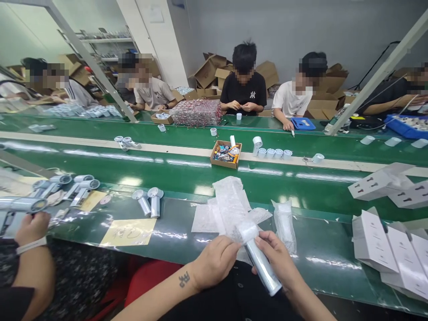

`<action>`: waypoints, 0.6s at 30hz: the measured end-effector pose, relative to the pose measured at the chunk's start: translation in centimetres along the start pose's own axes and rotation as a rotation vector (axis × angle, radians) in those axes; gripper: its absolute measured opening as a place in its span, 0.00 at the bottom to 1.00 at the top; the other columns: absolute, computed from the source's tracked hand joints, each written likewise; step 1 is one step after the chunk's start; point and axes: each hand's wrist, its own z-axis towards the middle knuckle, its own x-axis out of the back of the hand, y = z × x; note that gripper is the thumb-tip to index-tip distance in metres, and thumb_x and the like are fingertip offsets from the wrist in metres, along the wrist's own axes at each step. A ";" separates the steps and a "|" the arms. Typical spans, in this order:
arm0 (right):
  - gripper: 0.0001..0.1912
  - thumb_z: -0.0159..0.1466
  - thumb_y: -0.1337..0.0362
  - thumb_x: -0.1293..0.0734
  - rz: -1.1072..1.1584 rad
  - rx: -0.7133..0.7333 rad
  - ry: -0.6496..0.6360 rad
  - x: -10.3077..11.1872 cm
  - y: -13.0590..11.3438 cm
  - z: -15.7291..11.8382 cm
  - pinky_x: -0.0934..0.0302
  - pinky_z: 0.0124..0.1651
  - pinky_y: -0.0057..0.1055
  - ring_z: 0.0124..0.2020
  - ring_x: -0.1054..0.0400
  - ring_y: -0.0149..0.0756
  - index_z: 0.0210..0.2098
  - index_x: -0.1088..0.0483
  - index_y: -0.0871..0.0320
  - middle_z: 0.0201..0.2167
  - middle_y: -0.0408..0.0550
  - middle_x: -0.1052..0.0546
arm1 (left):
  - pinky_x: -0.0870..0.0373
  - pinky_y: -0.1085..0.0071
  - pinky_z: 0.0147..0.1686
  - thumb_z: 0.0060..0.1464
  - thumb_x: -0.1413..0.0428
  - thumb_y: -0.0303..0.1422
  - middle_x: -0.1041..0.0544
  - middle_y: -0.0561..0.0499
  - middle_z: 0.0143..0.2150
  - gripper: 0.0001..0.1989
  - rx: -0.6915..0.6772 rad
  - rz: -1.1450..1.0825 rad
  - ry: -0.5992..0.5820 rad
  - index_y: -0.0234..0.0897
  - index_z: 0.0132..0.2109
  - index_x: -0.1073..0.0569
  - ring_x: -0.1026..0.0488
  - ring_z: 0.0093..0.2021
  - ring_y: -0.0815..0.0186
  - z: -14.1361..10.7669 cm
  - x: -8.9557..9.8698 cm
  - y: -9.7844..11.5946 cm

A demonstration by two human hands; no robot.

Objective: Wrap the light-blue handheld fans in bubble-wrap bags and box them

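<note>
A pale blue, hair-dryer-shaped device with a round head and straight handle is held low over the table edge, its handle slanting toward me. Clear bubble wrap lies around its head and spreads away from me across the table. My left hand pinches the wrap beside the head. My right hand grips the device near the junction of head and handle, thumb on top. To the right of the wrap lies a wrapped bundle in bubble film. Two unwrapped devices rest further left.
White printed boxes with open flaps stand at right. A yellow paper sheet lies at left. A co-worker's hand holds another device at far left. A small cardboard box of parts sits mid-line. Several people work across the green line.
</note>
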 end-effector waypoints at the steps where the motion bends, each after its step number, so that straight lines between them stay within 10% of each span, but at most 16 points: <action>1: 0.29 0.47 0.43 0.24 0.045 -0.007 0.038 -0.3 0.1 -0.1 0.36 0.18 0.29 0.17 0.35 0.31 0.36 0.34 0.56 0.21 0.37 0.29 | 0.30 0.70 0.32 0.60 0.52 0.23 0.24 0.46 0.31 0.10 0.018 -0.080 -0.014 0.34 0.45 0.28 0.28 0.30 0.64 0.3 -0.3 0.4; 6: 0.28 0.42 0.43 0.22 0.128 0.018 0.169 0.2 0.0 -0.8 0.40 0.25 0.25 0.22 0.37 0.28 0.25 0.36 0.56 0.20 0.37 0.31 | 0.35 0.74 0.29 0.59 0.50 0.28 0.29 0.55 0.28 0.07 0.500 -0.663 -0.101 0.38 0.44 0.32 0.32 0.27 0.69 4.3 -1.5 1.2; 10: 0.26 0.53 0.40 0.28 -0.259 0.121 0.004 3.4 -0.7 -3.1 0.41 0.28 0.27 0.22 0.39 0.29 0.23 0.34 0.57 0.18 0.38 0.33 | 0.43 0.76 0.25 0.56 0.46 0.32 0.38 0.61 0.24 0.09 0.869 -0.995 -0.049 0.39 0.43 0.37 0.40 0.23 0.73 5.7 -0.8 1.2; 14: 0.22 0.55 0.42 0.28 -0.080 0.071 0.037 5.1 -1.2 -5.2 0.34 0.43 0.35 0.40 0.30 0.39 0.36 0.28 0.53 0.38 0.45 0.24 | 0.46 0.76 0.26 0.53 0.41 0.37 0.38 0.62 0.24 0.14 0.847 -1.321 -0.205 0.40 0.41 0.39 0.43 0.23 0.74 4.7 -0.9 1.6; 18: 0.40 0.49 0.48 0.22 0.275 -0.189 -0.013 4.1 -0.2 -4.8 0.34 0.45 0.39 0.41 0.26 0.42 0.56 0.37 0.50 0.42 0.49 0.22 | 0.44 0.75 0.28 0.54 0.42 0.37 0.37 0.60 0.26 0.12 0.829 -1.219 -0.190 0.38 0.36 0.38 0.41 0.26 0.73 4.3 -2.7 1.7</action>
